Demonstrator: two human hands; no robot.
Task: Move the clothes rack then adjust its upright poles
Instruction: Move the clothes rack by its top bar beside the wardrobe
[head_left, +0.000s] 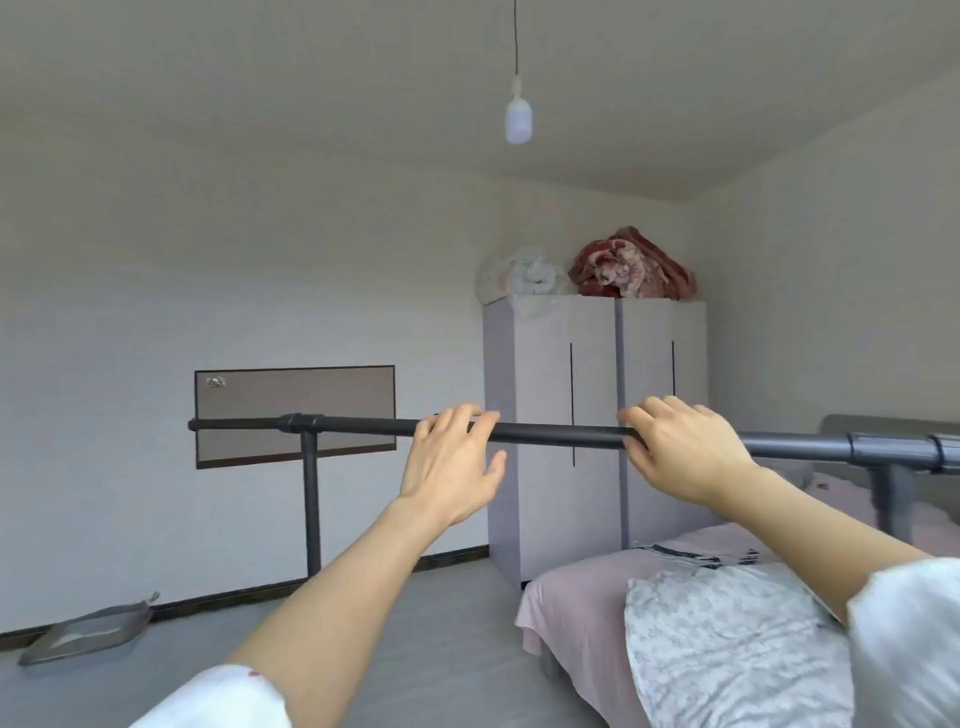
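The clothes rack's dark grey top bar (561, 435) runs across the view at chest height. Its left upright pole (310, 509) drops from a T-joint (300, 423) to the floor. Its right upright pole (892, 501) hangs from a joint (893, 451) at the right edge, over the bed. My left hand (451, 467) hooks its fingers over the bar with the thumb loose below. My right hand (685, 449) wraps the bar a short way to the right. No clothes hang on the rack.
A pale wardrobe (597, 441) with bundled bedding on top stands behind the bar. A pink bed (582, 597) with a patterned pillow (727, 649) fills the lower right. A grey dustpan-like object (88, 631) lies on the floor by the left wall. A bulb (518, 120) hangs overhead.
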